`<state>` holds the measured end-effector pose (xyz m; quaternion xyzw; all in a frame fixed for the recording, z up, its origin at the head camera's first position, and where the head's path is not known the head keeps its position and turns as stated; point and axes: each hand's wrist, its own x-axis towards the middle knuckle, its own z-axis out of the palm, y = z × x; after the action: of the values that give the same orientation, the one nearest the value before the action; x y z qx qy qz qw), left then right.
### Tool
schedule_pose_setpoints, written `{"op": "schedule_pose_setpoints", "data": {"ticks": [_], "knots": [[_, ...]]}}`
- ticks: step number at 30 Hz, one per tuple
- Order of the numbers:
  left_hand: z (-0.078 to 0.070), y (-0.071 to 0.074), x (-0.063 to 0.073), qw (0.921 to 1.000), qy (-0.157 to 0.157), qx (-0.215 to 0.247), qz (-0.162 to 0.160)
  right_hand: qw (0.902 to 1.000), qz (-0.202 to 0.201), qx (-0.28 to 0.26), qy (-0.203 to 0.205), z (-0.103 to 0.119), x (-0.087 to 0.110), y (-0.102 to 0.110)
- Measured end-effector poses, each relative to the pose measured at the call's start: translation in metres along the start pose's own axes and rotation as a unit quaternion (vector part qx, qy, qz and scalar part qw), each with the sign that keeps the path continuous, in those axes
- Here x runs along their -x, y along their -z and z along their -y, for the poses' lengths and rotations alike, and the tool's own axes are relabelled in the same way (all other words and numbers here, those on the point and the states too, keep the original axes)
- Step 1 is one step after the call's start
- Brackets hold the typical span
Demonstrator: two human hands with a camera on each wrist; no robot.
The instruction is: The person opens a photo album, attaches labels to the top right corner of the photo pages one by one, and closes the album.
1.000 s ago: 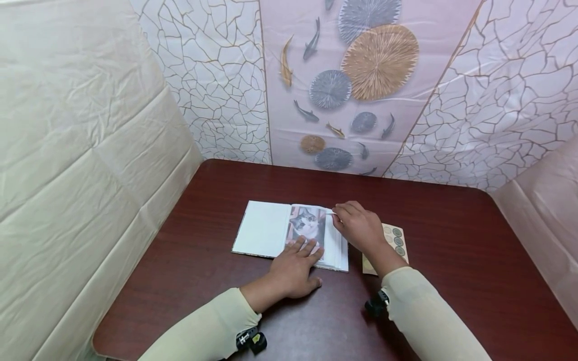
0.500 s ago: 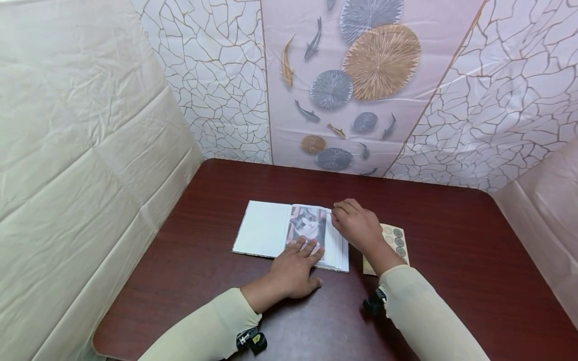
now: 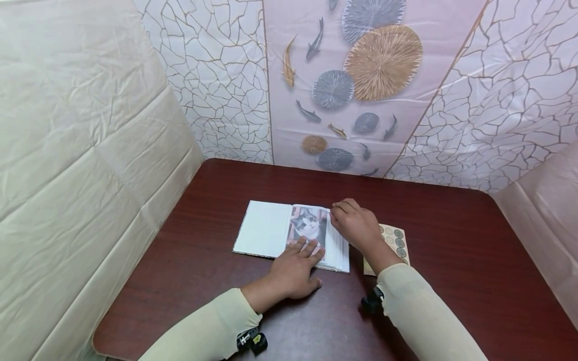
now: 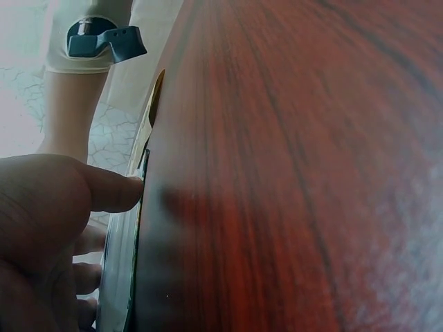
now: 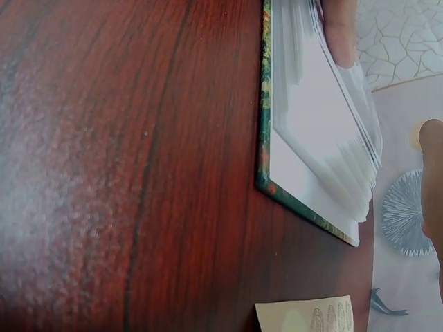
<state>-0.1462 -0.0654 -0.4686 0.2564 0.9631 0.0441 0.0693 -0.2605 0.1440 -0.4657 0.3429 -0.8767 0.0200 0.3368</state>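
Observation:
A photo album lies spread on the table, with a cat photo on its right-hand side. My left hand rests flat over the photo's lower part, fingers spread. At the upper right of the photo, my right hand pinches a thin edge of the album page; its fingertips cover most of that spot. In the right wrist view the stacked album pages stand slightly fanned above the cover, and a part of the right hand shows at the frame's right border. The left wrist view has the left thumb along the album's edge.
A tan sheet with round printed seals lies right of the album, partly beneath the right forearm. The dark red table reaches to a patterned backdrop behind and a cream cloth at the left.
The right hand has shifted very slightly left towards the photo, and the white sliver at its fingertips shows less. The left hand stays in place.

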Motion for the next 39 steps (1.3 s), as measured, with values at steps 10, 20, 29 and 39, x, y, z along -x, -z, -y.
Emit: {"op": "schedule_pose_setpoints", "data": {"ticks": [10,20,29,39], "knots": [[0.001,0.001,0.0,1.0,-0.002,0.002,0.003,0.9992,0.037,0.004,-0.016,-0.001,-0.002,-0.001],[0.001,0.001,0.0,1.0,-0.005,0.003,0.0,0.999,0.04,0.004,-0.022,-0.002,-0.004,-0.004],[0.002,-0.001,0.001,1.0,-0.006,-0.007,-0.003,0.9987,0.044,-0.001,-0.028,-0.001,-0.006,-0.007],[0.002,-0.002,0.0,0.9999,-0.007,-0.01,-0.006,0.999,0.037,0.002,-0.026,-0.001,-0.007,-0.011]]}}
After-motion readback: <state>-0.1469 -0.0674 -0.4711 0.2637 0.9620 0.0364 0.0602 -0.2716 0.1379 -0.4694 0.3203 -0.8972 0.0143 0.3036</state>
